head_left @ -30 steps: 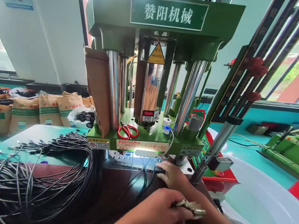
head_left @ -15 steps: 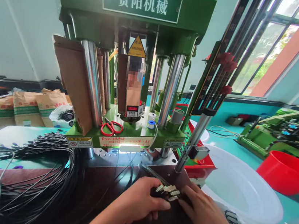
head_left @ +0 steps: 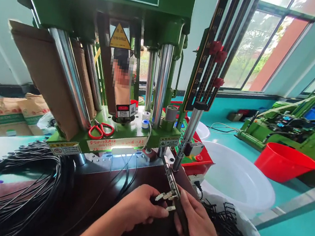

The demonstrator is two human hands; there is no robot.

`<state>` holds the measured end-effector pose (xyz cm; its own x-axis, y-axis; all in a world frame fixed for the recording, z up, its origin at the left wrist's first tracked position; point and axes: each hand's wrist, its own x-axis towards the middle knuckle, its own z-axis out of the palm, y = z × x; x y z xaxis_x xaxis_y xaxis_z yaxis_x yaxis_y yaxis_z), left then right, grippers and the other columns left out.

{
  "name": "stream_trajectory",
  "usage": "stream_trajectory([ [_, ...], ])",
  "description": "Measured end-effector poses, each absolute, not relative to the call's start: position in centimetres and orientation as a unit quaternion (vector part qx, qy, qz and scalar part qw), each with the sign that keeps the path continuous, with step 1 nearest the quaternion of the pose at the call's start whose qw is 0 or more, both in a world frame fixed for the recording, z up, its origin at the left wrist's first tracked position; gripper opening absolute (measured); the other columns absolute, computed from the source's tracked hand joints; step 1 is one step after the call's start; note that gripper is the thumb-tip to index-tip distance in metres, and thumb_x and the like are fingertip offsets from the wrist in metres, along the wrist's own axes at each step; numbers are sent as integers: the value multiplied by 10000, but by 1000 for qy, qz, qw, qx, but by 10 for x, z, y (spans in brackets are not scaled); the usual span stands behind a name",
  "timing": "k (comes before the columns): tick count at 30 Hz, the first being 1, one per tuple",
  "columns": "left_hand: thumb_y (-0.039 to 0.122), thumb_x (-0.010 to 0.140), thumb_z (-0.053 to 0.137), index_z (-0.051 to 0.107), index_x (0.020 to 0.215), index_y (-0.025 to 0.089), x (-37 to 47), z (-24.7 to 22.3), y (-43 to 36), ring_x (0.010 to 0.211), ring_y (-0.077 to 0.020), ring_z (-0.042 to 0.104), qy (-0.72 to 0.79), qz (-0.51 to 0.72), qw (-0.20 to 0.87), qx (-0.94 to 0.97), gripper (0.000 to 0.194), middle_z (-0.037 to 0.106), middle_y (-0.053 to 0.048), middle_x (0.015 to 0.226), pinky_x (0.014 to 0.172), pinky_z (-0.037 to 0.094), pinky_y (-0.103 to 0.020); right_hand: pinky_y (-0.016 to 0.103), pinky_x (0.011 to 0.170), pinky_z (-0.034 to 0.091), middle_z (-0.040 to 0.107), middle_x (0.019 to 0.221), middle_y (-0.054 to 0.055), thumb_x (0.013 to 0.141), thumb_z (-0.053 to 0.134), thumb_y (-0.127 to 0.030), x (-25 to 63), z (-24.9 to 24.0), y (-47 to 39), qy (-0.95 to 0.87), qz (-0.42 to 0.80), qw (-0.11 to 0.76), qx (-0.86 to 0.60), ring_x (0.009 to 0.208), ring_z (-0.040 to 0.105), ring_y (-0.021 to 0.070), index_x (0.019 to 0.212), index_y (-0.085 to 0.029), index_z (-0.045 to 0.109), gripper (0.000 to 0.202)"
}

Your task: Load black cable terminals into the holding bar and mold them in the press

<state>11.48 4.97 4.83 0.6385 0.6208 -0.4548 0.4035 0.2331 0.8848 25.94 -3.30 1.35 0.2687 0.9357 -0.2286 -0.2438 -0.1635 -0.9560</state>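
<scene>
My left hand [head_left: 140,204] is closed around a bunch of small metal-tipped connectors [head_left: 166,196], their pale metal ends pointing right. Most of the bunch is hidden by my fingers and thumb. In my right hand [head_left: 199,226] is a long dark bar [head_left: 170,176] with a metal row along its far part. It slants away toward the press, and its lower end runs under my palm. The connector tips lie right beside the bar; whether they touch it I cannot tell.
Ahead stands a green press [head_left: 132,132] with red-handled scissors [head_left: 100,130] on its ledge. A thick coil of black cables [head_left: 35,187] lies left. Right are a white bag with black pieces [head_left: 228,220], a white tub [head_left: 236,178] and a red bucket [head_left: 285,162]. A person is partly visible behind the press.
The view has swung right, showing the bag of black pieces. My right hand has moved from the connector tips to a grip on the bar, which now stands more steeply.
</scene>
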Motion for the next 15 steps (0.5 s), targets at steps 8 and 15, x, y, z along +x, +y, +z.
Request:
stream_trajectory([
  [8, 357, 631, 695, 541, 757, 191, 120, 50, 48, 398, -57, 309, 461, 87, 655, 592, 259, 396, 95, 463, 389, 174, -220, 140, 245, 250, 456, 351, -72, 887, 463, -587, 253, 8, -31, -315, 477, 593, -567, 269, 328, 76, 1334, -116, 475, 649],
  [15, 349, 626, 698, 543, 730, 189, 120, 49, 48, 399, -59, 310, 453, 84, 657, 596, 246, 400, 91, 469, 392, 181, -220, 135, 254, 241, 449, 356, -77, 903, 453, -564, 252, 6, -32, -324, 471, 585, -575, 273, 326, 70, 1350, -130, 468, 624],
])
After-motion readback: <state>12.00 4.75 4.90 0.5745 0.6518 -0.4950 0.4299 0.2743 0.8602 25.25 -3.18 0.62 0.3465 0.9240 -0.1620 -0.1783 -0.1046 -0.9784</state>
